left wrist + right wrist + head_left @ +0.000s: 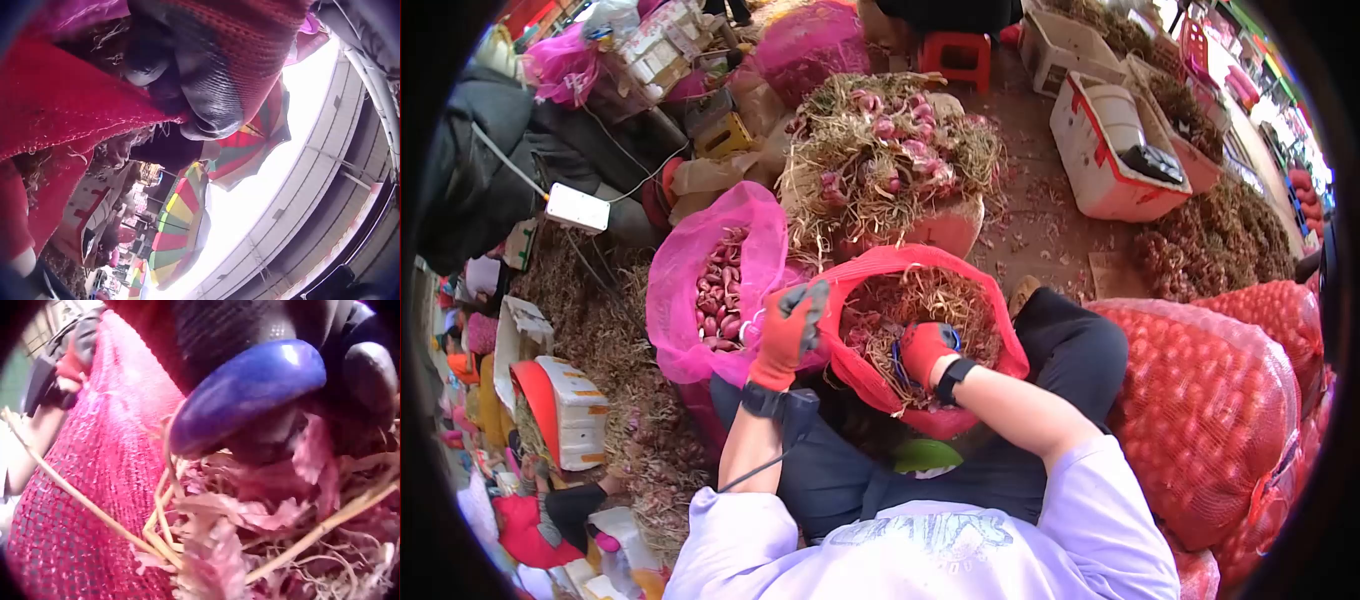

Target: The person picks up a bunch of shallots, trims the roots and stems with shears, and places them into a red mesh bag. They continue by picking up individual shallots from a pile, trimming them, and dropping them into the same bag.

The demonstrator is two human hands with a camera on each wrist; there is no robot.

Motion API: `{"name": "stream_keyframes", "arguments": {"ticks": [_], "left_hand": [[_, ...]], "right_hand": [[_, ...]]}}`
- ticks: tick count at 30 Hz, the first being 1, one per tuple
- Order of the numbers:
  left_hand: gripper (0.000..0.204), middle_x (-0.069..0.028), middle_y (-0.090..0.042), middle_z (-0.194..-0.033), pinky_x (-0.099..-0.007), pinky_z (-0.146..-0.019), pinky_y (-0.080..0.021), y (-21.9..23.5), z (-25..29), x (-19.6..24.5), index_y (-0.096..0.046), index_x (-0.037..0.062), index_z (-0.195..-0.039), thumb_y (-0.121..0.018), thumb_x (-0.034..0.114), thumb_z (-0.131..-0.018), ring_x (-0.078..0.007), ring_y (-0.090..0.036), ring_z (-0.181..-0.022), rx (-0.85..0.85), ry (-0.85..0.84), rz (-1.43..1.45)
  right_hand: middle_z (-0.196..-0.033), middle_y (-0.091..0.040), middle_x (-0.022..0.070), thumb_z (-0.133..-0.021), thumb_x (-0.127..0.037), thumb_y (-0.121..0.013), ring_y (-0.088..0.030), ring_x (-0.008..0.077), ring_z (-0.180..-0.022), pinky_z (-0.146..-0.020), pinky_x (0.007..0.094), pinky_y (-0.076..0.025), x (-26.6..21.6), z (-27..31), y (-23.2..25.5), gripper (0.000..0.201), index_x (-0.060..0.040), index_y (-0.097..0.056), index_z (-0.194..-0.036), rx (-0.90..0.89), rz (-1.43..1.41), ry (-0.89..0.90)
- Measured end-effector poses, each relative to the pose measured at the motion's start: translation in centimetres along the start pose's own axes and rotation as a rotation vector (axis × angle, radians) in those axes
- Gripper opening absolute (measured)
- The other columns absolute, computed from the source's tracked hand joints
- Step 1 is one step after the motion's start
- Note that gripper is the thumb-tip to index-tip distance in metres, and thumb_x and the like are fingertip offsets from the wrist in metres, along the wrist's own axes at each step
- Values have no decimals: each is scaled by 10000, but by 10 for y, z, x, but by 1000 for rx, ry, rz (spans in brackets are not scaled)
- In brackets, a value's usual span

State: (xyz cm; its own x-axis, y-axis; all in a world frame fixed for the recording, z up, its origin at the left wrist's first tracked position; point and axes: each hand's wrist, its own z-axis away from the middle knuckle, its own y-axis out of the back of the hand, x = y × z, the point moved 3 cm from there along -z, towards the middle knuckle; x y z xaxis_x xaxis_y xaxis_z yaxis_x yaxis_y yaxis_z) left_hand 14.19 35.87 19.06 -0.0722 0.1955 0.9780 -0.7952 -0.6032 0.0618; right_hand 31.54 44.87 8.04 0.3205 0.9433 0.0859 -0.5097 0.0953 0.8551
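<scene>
My left hand (785,335), in a red glove with dark grey fingertips, pinches the rim of a red mesh bag (1015,345). In the left wrist view the bag's edge (125,128) runs up to the curled fingers (212,94). Inside the bag's mouth is my right hand (925,352), gloved alike, gripping blue-handled scissors (250,390); their blades are hidden. Dry stalks, roots and papery pink skins (219,519) lie below the scissors in the right wrist view. Straw-like trimmings (930,295) fill the bag around that hand.
A pink mesh bag (665,300) of shallots (718,290) stands at the left. Ahead, bunched shallots with dry stalks (890,150) are heaped on a low support. Full red sacks (1190,400) crowd the right. Trimmings (630,430) cover the ground at left; a foam box (1100,170) stands far right.
</scene>
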Motion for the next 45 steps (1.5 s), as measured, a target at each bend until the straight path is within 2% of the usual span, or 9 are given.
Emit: {"name": "stream_keyframes", "arguments": {"ticks": [5, 9, 11, 14, 18, 24, 27, 35, 45], "left_hand": [[228, 16, -531, -597, -232, -377, -375, 55, -37, -38, -623, 33, -942, -554, 248, -904, -81, -476, -418, 180, 96, 2], [202, -35, -576, -654, -289, -537, -470, 18, -22, 36, -616, 28, -951, -568, 214, -889, -146, -581, -592, 192, -331, -1021], [220, -81, -622, -825, -311, -672, -480, -27, 6, 66, -611, 29, -977, -614, 210, -853, -183, -605, -738, 181, -447, -644], [251, -85, -616, -856, -298, -672, -480, -93, 33, 94, -601, 39, -1028, -622, 212, -847, -171, -601, -746, -95, -682, -580], [379, -124, -599, -1006, -341, -776, -469, -130, 12, 31, -576, 56, -1096, -640, 313, -824, -222, -593, -908, -374, -518, -704], [808, -142, -267, -1446, -532, -1005, -314, -201, 18, -17, -368, 190, -1368, -681, 530, -706, -399, -278, -1302, -520, -462, -1377], [920, -122, -146, -1513, -620, -1017, -247, -213, 4, -59, -300, 258, -1417, -722, 535, -648, -452, -156, -1354, -632, -319, -1553], [903, -126, -232, -1467, -620, -985, -300, -189, 6, -51, -354, 248, -1379, -770, 429, -599, -452, -232, -1312, -673, -377, -1627], [877, -142, -257, -1451, -584, -1006, -294, -241, 7, -97, -354, 218, -1381, -761, 411, -629, -442, -260, -1301, -491, -597, -1577]], "right_hand": [[-927, -685, 130, -794, -251, -529, -674, 279, -838, -682, 398, -532, 38, -26, -22, 283, -63, -693, -925, 103, -294, 7], [-985, -675, 124, -797, -228, -499, -662, 259, -907, -690, 404, -513, 46, 9, 14, 306, -80, -682, -992, 138, -177, -109], [-894, -683, 123, -759, -251, -526, -667, 266, -843, -647, 413, -508, 56, 51, 53, 282, -72, -687, -905, 147, -113, -46], [-771, -661, 112, -715, -310, -574, -657, 273, -768, -626, 392, -506, 99, 109, 65, 249, -76, -650, -751, 298, -182, -142], [-803, -637, 162, -705, -468, -633, -636, 317, -794, -691, 400, -500, 178, 176, 57, 434, -43, -608, -785, 418, -471, -244], [-952, -630, 250, -653, -631, -661, -621, 376, -922, -805, 428, -487, 194, 106, -2, 745, 21, -524, -986, 496, -808, -728], [-1000, -631, 242, -732, -478, -612, -605, 349, -1000, -871, 390, -479, 176, 62, -37, 595, 44, -544, -1009, 370, -768, -660], [-719, -537, 17, -742, -210, -698, -455, 86, -642, -564, 276, -416, 176, 66, 2, 226, -47, -556, -808, 980, -1842, -26], [-859, -645, 65, -735, -110, -685, -613, 127, -747, -615, 247, -487, 189, 108, 20, 237, -20, -569, -921, 1063, -2173, 50]]}}
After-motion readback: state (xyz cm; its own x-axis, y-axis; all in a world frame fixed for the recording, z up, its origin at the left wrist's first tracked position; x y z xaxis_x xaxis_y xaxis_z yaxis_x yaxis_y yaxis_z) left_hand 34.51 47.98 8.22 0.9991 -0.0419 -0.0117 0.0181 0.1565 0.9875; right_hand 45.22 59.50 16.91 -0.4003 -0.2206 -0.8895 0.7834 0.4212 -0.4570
